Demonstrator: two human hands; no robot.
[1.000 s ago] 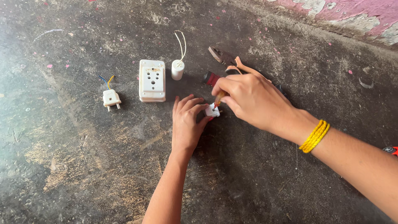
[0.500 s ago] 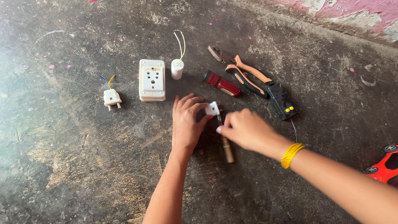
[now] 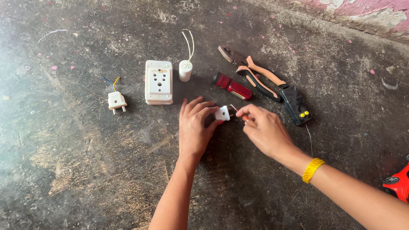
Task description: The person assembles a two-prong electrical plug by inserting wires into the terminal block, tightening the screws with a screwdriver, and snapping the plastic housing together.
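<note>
My left hand (image 3: pixel 194 127) presses a small white plug (image 3: pixel 222 113) against the dark concrete floor, fingertips on its left side. My right hand (image 3: pixel 265 130) grips a thin screwdriver (image 3: pixel 238 110) with an orange handle, its tip pointing left at the plug's right side. A yellow bracelet (image 3: pixel 312 169) circles my right wrist.
On the floor lie a white socket box (image 3: pixel 158 81), a white two-pin plug with blue and yellow wires (image 3: pixel 116 100), a small white cylinder with wire leads (image 3: pixel 185 70), a red torch (image 3: pixel 232 86), orange-handled pliers (image 3: pixel 255 72), a black remote (image 3: pixel 297 105) and a red toy car (image 3: pixel 398 183).
My right hand left the plug, swung down toward me with the screwdriver, then came back up so the tip points at the plug from the right. My left hand stayed put.
</note>
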